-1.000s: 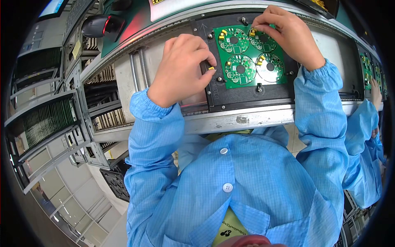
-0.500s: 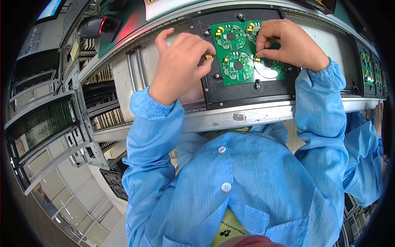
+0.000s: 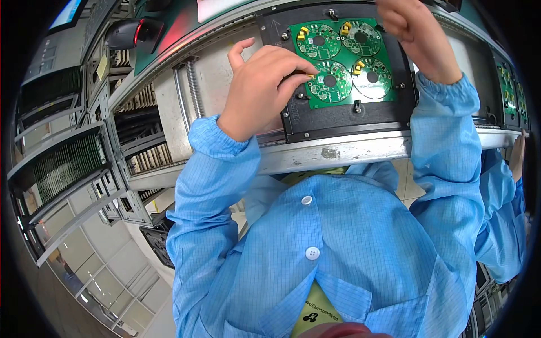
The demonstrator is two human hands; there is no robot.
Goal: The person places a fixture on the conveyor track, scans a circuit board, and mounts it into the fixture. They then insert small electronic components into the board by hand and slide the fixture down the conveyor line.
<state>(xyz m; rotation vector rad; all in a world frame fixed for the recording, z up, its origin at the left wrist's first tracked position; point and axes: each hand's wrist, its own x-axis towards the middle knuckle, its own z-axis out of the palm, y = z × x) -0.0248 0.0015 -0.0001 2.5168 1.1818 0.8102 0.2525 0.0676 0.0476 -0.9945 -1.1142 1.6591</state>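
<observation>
A green circuit board panel (image 3: 348,100) with several round sections lies in a black fixture (image 3: 338,123). Yellow components (image 3: 358,67) stand on its sections. My left hand (image 3: 266,84) is at the panel's left edge, thumb and index finger pinched on a small yellow component (image 3: 311,76) at the lower left round section. Its fingertips partly hide that component. My right hand (image 3: 414,34) is raised over the fixture's upper right side, away from the panel, with curled fingers; whether it holds anything is hidden.
The metal rail (image 3: 282,162) runs along the near edge. More boards in a fixture (image 3: 507,90) are at the far right. A black mouse (image 3: 127,35) lies at the upper left. Racks (image 3: 59,169) stand at the left, and a co-worker's blue sleeve (image 3: 499,225) shows at the right.
My left hand has moved right with the yellow component to the lower left section. My right hand has left the lower right section and risen up and to the right; yellow components show there.
</observation>
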